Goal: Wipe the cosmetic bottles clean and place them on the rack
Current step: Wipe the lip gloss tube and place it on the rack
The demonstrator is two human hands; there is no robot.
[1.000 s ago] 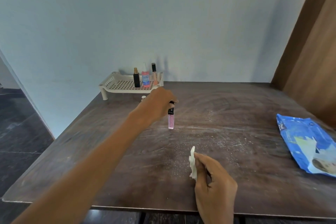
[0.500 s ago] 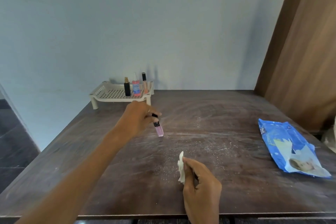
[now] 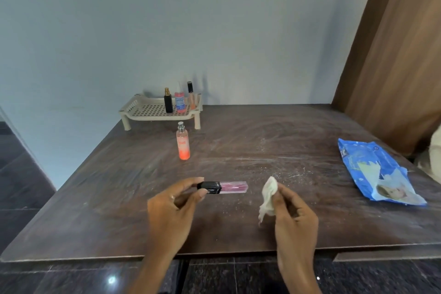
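Note:
My left hand (image 3: 175, 205) pinches the black cap of a pink lip gloss tube (image 3: 232, 187), held level above the table with its pink end pointing right. My right hand (image 3: 294, 212) grips a crumpled white wipe (image 3: 268, 194) just right of the tube, not touching it. An orange spray bottle (image 3: 183, 142) stands upright on the table in front of the cream rack (image 3: 145, 110). On the rack's right side stand a black bottle (image 3: 168, 101), a red-pink bottle (image 3: 180, 102) and a slim black-capped tube (image 3: 190, 94).
The dark wooden table (image 3: 274, 141) is dusted with white specks in the middle. A blue wipes packet (image 3: 374, 172) lies at the right edge. A wooden panel (image 3: 401, 55) rises at the right, the wall behind, and the floor drops off at the left.
My left hand lifted the lip gloss tube off the table, drew it toward me and turned it level. The orange spray bottle, hidden behind the hand before, now shows. The right hand rose slightly with the wipe.

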